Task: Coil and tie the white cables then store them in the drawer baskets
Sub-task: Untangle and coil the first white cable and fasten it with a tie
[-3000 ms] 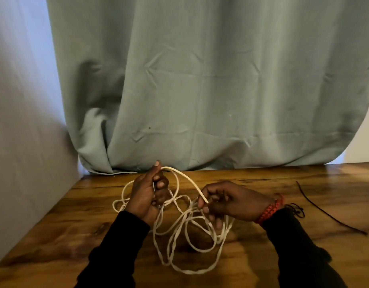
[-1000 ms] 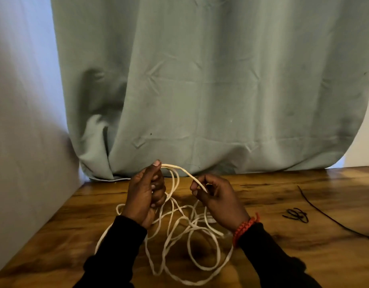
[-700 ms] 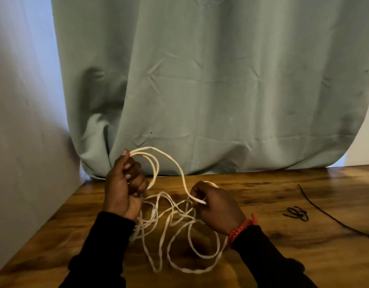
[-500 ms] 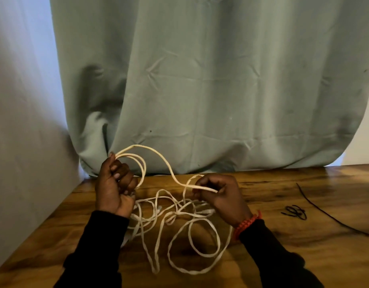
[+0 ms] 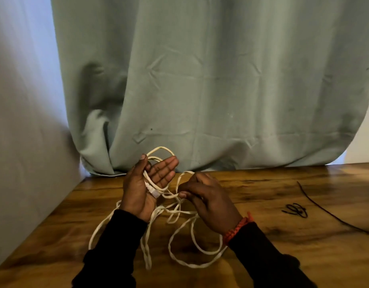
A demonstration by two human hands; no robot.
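A long white cable (image 5: 180, 242) lies in loose tangled loops on the wooden table (image 5: 262, 256). My left hand (image 5: 146, 186) is raised palm up with straight fingers; a few loops of the cable and its white plug lie across the palm, the thumb beside them. Just to the right, my right hand (image 5: 208, 201) pinches a strand of the same cable between curled fingers, close above the table. The rest of the cable trails down under both wrists. No drawer baskets are in view.
A grey-green curtain (image 5: 210, 84) hangs behind the table down to its back edge. A wall (image 5: 23, 121) closes off the left side. A small black tie (image 5: 295, 210) and a long thin black strand (image 5: 329, 213) lie on the table at the right.
My left hand has opened from a fist round the loops to a flat palm and moved right. My right hand has drawn in close beside it, still pinching a strand.
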